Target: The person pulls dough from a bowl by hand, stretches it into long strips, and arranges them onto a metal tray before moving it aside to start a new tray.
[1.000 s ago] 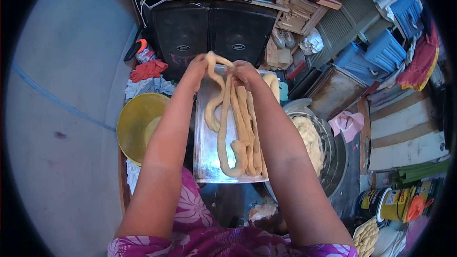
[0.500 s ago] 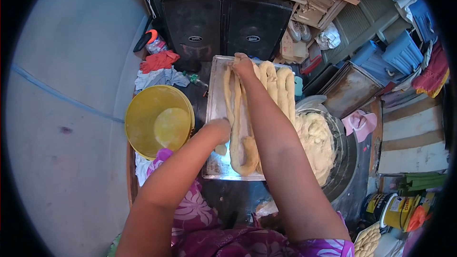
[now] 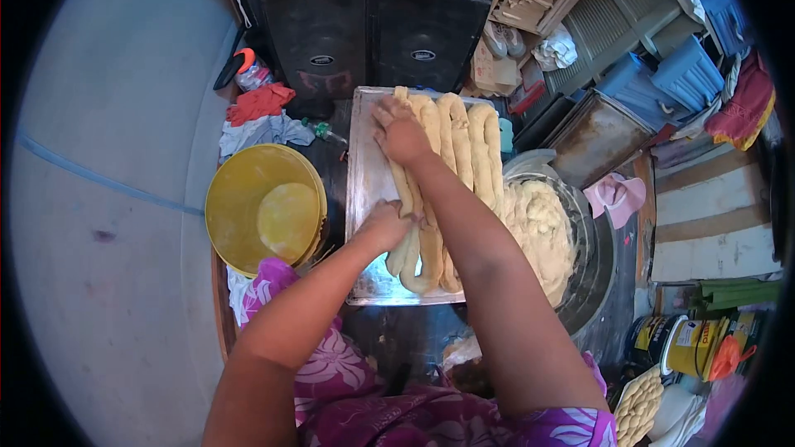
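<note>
Long dough ropes (image 3: pixel 460 145), looped back and forth, lie side by side on a metal baking tray (image 3: pixel 362 174). My left hand (image 3: pixel 386 227) is closed on the leftmost dough rope at the tray's middle left, and a bent end of the dough (image 3: pixel 401 258) hangs just below it. Toward the tray's far left corner, my right hand (image 3: pixel 401 134) lies over the top of the same ropes with its fingers spread. The right forearm crosses above the ropes and hides part of them. Loops at the near end curl close to the tray's front edge.
A grey basin (image 3: pixel 598 281) with a big mass of dough (image 3: pixel 538 232) stands right of the tray. To the left is a yellow bucket (image 3: pixel 310 174). Black speakers (image 3: pixel 422 29) stand behind, and a green bottle (image 3: pixel 325 131) lies near the tray's left side.
My right hand has gone from gripping the far end of the ropes to resting with fingers spread. My left hand has moved up and right, bringing the left dough strand against the others.
</note>
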A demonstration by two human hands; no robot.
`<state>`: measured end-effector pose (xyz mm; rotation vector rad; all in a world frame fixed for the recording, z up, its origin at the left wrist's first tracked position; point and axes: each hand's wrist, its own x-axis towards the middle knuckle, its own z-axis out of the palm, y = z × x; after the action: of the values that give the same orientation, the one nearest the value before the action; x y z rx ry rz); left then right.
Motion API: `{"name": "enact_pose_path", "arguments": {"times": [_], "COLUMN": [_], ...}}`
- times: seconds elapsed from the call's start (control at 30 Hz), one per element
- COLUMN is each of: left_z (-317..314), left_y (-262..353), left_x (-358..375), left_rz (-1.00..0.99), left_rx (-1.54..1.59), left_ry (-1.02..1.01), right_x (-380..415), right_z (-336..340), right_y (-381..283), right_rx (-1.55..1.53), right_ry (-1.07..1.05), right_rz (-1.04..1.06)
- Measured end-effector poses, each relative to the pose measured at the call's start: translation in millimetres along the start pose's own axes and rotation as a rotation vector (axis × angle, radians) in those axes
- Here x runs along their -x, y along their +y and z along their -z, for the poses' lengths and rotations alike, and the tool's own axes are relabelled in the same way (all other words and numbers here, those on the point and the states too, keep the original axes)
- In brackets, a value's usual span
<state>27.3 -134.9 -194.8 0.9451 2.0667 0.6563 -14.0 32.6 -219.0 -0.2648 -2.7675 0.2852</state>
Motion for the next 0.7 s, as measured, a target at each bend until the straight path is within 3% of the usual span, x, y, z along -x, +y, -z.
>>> {"name": "enact_pose_path", "arguments": {"times": [0.03, 0.07, 0.13, 0.2, 0.27, 0.33, 0.4, 0.47, 0.5, 0.63, 0.67, 0.7], "left_z": [-1.4, -6.2, -20.3, -49.6, -74.9, -81.7, -87.4, -87.1, -86.0, -111.2, -120.2, -124.0], "left_y": [0.5, 0.1, -1.6, -8.7, -5.8, 2.8, 4.8, 4.9, 6.6, -4.5, -4.9, 2.5], "left_x": [-1.0, -0.4, -1.9, 0.6, 4.9, 4.4, 4.1, 13.2, 24.2, 54.4, 54.9, 54.8], "left_rz": [0.054, 0.052, -0.032, -0.084, -0.287, -0.271, -0.258, -0.278, -0.250, -0.236, -0.246, -0.268], "left_rx": [0.034, 0.034, 0.144, 0.124, 0.082, 0.059, 0.181, 0.230, 0.245, 0.220, 0.167, 0.197], "left_ry": [0.053, 0.039, 0.504, 0.442, 0.423, 0.373, 0.501, 0.527, 0.501, 0.432, 0.435, 0.451], "right_x": [4.1, 15.2, 50.9, 110.3, 179.0, 215.8, 232.6, 238.3, 239.3, 274.3, 290.5, 290.1], "right_z": [19.8, 37.1, 72.1, 96.8, 88.7, 73.2, 69.4, 73.5, 93.2, 102.3, 68.0, 69.3], "right_y": [-5.2, -5.0, 7.7, 33.7, 53.6, 36.7, 30.2, 30.8, 24.8, 6.6, 13.2, 2.1], "right_rx": [-0.201, -0.199, -0.287, -0.276, -0.428, -0.524, -0.627, -1.036, -1.110, -1.062, -0.603, -0.455], "right_ry": [0.022, 0.017, 0.253, 0.319, 0.390, 0.329, 0.275, 0.385, 0.340, 0.238, 0.106, 0.110], "right_rz": [-0.061, -0.074, -0.235, -0.474, -0.778, -0.853, -0.924, -0.855, -0.901, -0.871, -0.823, -0.780]}}
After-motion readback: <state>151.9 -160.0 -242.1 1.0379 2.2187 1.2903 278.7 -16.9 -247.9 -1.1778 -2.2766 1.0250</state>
